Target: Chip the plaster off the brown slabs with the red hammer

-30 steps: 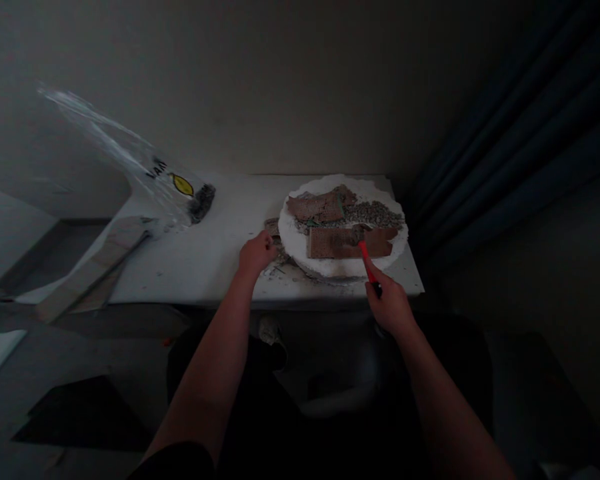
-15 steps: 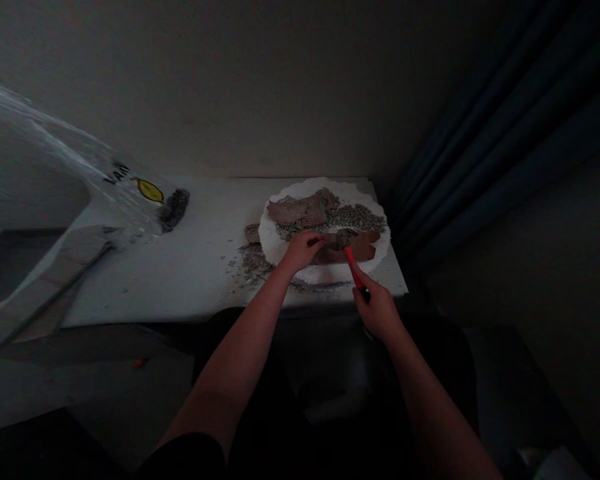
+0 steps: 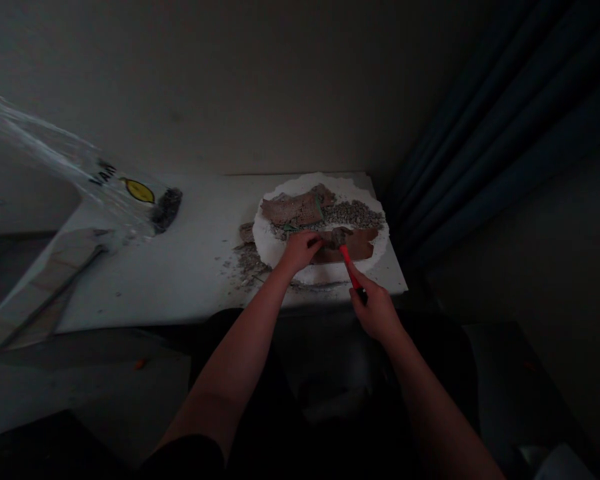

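I see the right hand (image 3: 377, 310) closed around the red-handled hammer (image 3: 345, 256), its dark head over the brown strip (image 3: 363, 245) on the white slab (image 3: 330, 274). The left hand (image 3: 301, 251) is half-curled (I can't tell whether it pinches anything), hiding the strip's left end. The slab nears the right edge of the tabletop (image 3: 165, 280); room stretches left toward the plastic bag (image 3: 105, 181).

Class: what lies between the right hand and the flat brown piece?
In the head view, the red hammer handle spans from the right hand toward the brown piece, over the white slab.
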